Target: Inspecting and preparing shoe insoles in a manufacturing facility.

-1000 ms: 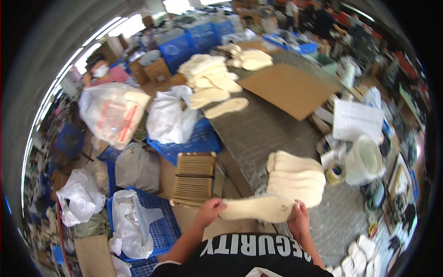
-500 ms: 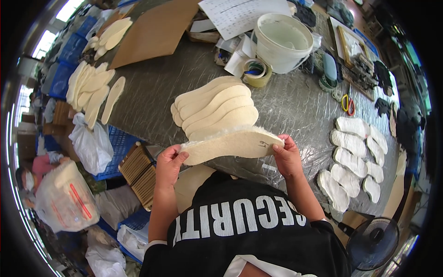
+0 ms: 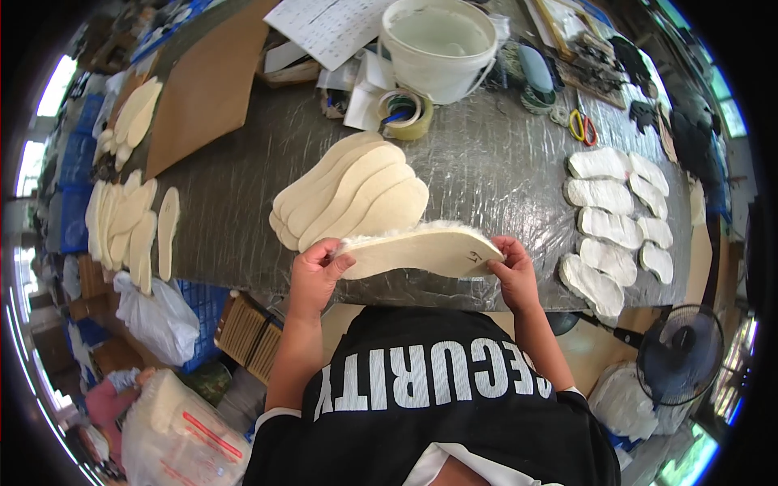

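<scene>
a cream, fleece-edged insole (image 3: 417,253) is held over the near edge of the counter (image 3: 502,186), the left hand's (image 3: 312,282) fingers clamped on its nine o'clock end, the right hand's (image 3: 516,279) on its three o'clock end. from it, overlapping insoles (image 3: 348,190) lie between ten and eleven, a white bucket (image 3: 429,77) at twelve, scissors (image 3: 582,128) near two, and white pads (image 3: 600,197), probably fluffy, at three.

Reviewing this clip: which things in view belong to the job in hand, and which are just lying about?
Belonging to the job:
insole, pinched between left hand and right hand
insole pile just beyond it
probably the white insoles at right and far-left insoles

Apparently just lying about:
bucket
tape
scissors
cardboard
paper sheet
</scene>
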Tool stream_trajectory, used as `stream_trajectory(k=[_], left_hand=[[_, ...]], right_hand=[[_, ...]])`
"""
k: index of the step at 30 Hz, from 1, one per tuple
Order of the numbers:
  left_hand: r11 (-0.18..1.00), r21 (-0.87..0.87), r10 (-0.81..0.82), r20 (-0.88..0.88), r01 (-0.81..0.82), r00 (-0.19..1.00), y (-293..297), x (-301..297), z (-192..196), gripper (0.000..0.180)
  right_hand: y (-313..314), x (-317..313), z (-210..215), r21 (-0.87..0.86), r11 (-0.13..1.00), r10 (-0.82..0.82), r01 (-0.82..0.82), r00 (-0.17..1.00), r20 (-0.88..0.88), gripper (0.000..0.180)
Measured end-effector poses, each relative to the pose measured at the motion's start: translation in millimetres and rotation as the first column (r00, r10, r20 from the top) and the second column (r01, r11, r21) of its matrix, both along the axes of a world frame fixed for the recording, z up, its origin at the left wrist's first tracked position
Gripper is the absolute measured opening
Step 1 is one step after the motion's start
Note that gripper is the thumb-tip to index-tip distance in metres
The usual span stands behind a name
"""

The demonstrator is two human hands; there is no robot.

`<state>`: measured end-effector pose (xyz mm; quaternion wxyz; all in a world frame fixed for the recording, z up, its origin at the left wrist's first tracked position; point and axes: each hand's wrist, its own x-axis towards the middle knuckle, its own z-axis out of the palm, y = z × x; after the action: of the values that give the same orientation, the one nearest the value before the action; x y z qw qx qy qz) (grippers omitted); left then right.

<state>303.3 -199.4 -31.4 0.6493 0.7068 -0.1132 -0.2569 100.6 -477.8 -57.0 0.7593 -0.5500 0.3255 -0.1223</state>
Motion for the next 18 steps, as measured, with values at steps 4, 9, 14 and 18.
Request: stream_trajectory(k=[4,9,14,18], left_hand=[[0.954,0.263,-0.146,-0.007,0.142,0.989,-14.4,11.9,-7.6,0.018],[0.975,0.075,-0.206,-0.057,0.210,0.977,-0.5,25.0,-63.6,0.025],[0.762,0.180,-0.647,0.169,0.623,0.743,-71.9,44.6,-77.3,0.031],[0.405,0.572,-0.837,-0.081,0.713,0.541,-120.7,26.9,-12.0,0.036]], right_hand=[[0.5,-18.0,-16.0,-0.215,0.973,0.032,-0.082,0.973,-0.229,0.038],[17.0,-8.4,-15.5,-0.293,0.954,-0.007,-0.056,0.978,-0.210,0.027],[18.8,-50.6,-27.9,-0.325,0.931,-0.222,0.169,0.966,-0.133,0.020],[22.0,-72.8,-16.5,-0.289,0.920,-0.309,0.265,0.944,-0.118,0.019]])
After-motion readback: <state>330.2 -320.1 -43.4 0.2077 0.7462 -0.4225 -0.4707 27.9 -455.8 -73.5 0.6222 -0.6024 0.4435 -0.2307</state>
